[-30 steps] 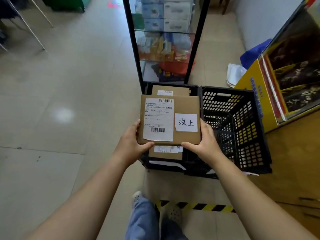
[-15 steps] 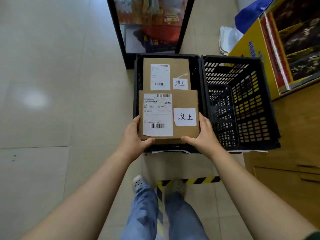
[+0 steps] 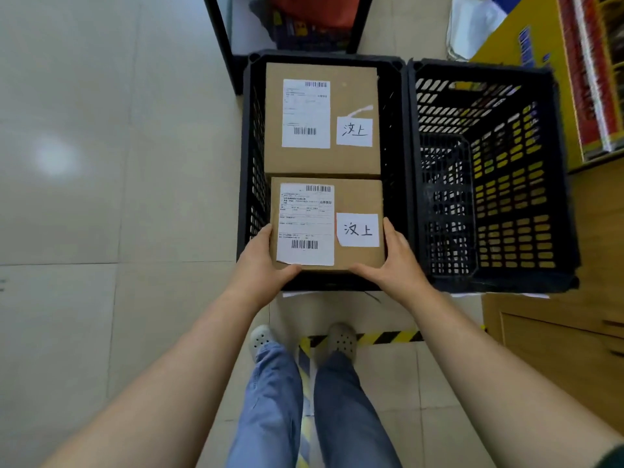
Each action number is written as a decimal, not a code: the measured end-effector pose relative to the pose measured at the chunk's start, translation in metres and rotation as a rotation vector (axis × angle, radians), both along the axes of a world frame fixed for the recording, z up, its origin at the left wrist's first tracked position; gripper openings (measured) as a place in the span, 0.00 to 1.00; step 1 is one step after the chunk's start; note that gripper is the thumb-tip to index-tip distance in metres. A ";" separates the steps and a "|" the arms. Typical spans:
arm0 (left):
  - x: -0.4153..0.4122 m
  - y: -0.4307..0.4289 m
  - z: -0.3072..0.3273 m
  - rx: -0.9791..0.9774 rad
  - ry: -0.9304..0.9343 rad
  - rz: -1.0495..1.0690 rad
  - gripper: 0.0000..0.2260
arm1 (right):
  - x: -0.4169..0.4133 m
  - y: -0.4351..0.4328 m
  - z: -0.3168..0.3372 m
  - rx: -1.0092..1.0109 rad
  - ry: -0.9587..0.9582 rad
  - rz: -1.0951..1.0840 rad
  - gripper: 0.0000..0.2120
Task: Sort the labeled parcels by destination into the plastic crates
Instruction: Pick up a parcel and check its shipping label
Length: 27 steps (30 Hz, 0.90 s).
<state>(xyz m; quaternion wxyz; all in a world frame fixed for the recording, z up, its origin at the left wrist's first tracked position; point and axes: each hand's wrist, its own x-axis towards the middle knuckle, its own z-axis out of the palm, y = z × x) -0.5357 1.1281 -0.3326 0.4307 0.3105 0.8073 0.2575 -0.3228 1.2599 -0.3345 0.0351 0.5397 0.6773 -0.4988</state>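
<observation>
I hold a brown cardboard parcel [image 3: 358, 197] with a white shipping label and a handwritten white tag. My left hand [image 3: 261, 261] grips its left side and my right hand [image 3: 393, 261] grips its right side, thumbs on the near edge. The parcel is in the near half of the left black plastic crate [image 3: 244, 163]. A second brown parcel [image 3: 320, 160] with the same tag lies in the far half of that crate, just beyond the held one. A second black crate [image 3: 553, 184] stands to the right with no parcels visible inside.
A black-framed glass shelf unit [image 3: 219, 38] stands behind the left crate. Yellow printed cartons [image 3: 553, 45] and a wooden cabinet [image 3: 557, 332] are on the right. Yellow-black floor tape [image 3: 388, 337] runs by my feet. Tiled floor [image 3: 101, 197] spreads to the left.
The parcel in my hands has gone down and forward into the near half of the left crate. My view has tilted further down over the crates.
</observation>
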 end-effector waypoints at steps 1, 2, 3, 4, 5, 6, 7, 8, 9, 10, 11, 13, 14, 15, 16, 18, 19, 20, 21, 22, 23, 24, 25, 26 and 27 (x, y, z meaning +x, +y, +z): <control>0.001 0.002 -0.006 -0.012 0.005 0.006 0.34 | -0.001 0.001 -0.006 -0.007 -0.002 0.002 0.54; 0.001 0.004 -0.012 -0.025 0.007 0.016 0.33 | -0.002 0.003 -0.012 -0.009 -0.004 0.004 0.54; 0.001 0.005 -0.017 -0.035 0.010 0.025 0.33 | -0.003 0.004 -0.017 -0.011 -0.005 0.008 0.54; 0.001 0.007 -0.022 -0.042 0.018 0.029 0.33 | -0.004 0.006 -0.023 -0.015 -0.007 0.014 0.54; 0.001 0.009 -0.028 -0.049 0.027 0.028 0.34 | -0.006 0.007 -0.029 -0.018 -0.009 0.019 0.54; 0.001 0.010 -0.033 -0.055 0.033 0.023 0.34 | -0.006 0.008 -0.035 -0.020 -0.013 0.024 0.54; 0.001 0.012 -0.038 -0.060 0.034 0.019 0.35 | -0.007 0.010 -0.040 -0.019 -0.017 0.028 0.54; 0.001 0.013 -0.043 -0.069 0.038 0.015 0.36 | -0.007 0.011 -0.046 -0.016 -0.020 0.029 0.54; 0.001 0.014 -0.047 -0.077 0.045 0.010 0.36 | -0.007 0.011 -0.050 -0.011 -0.022 0.027 0.55; 0.001 0.016 -0.049 -0.086 0.055 0.008 0.38 | -0.008 0.012 -0.054 -0.005 -0.026 0.022 0.55; 0.001 0.017 -0.052 -0.093 0.067 0.013 0.39 | -0.008 0.012 -0.057 0.002 -0.031 0.015 0.55; -0.001 0.017 -0.058 -0.095 0.081 0.017 0.41 | -0.009 0.013 -0.061 0.014 -0.037 0.005 0.55; -0.002 0.017 -0.059 -0.096 0.087 0.016 0.41 | -0.009 0.013 -0.062 0.015 -0.038 0.005 0.55; -0.003 0.016 -0.060 -0.101 0.096 0.012 0.42 | -0.009 0.014 -0.062 0.014 -0.039 0.008 0.55; -0.005 0.016 -0.061 -0.105 0.105 0.006 0.43 | -0.010 0.014 -0.062 0.016 -0.038 0.010 0.55; -0.007 0.017 -0.060 -0.113 0.108 -0.014 0.45 | -0.011 0.014 -0.060 0.024 -0.034 0.014 0.54; -0.007 0.017 -0.059 -0.119 0.103 -0.027 0.45 | -0.012 0.013 -0.059 0.031 -0.034 0.016 0.52; -0.007 0.019 -0.058 -0.125 0.098 -0.036 0.45 | -0.013 0.012 -0.058 0.040 -0.038 0.018 0.51; -0.006 0.020 -0.057 -0.134 0.101 -0.038 0.45 | -0.013 0.010 -0.058 0.049 -0.045 0.020 0.49; -0.004 0.020 -0.057 -0.142 0.119 -0.040 0.45 | -0.014 0.008 -0.058 0.058 -0.053 0.020 0.49; -0.001 0.021 -0.057 -0.154 0.147 -0.044 0.46 | -0.014 0.007 -0.058 0.064 -0.062 0.018 0.49; 0.001 0.020 -0.058 -0.166 0.180 -0.045 0.46 | -0.014 0.006 -0.059 0.069 -0.075 0.017 0.49; 0.002 0.018 -0.061 -0.176 0.206 -0.049 0.46 | -0.014 0.006 -0.059 0.072 -0.091 0.019 0.49; 0.003 0.017 -0.063 -0.182 0.224 -0.056 0.46 | -0.015 0.006 -0.059 0.075 -0.108 0.027 0.49; 0.002 0.017 -0.065 -0.188 0.235 -0.067 0.46 | -0.016 0.008 -0.058 0.077 -0.123 0.037 0.49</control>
